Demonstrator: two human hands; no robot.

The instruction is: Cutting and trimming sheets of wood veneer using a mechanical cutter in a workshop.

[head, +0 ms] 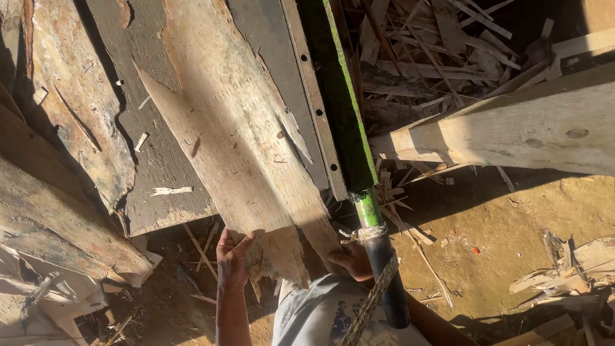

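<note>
We hold the pale, splintered plywood sheet [237, 134] by its ragged near edge. Left hand [232, 259] pinches it, right hand [351, 259] clasps it; the sheet is lifted, not yet set down.

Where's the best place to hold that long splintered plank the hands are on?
Probably the near end of the splintered plank, one hand at each side edge, coming from below as the left hand and right hand do. The middle of that end is frayed to slivers; the side edges look firmer for a grip.
</note>
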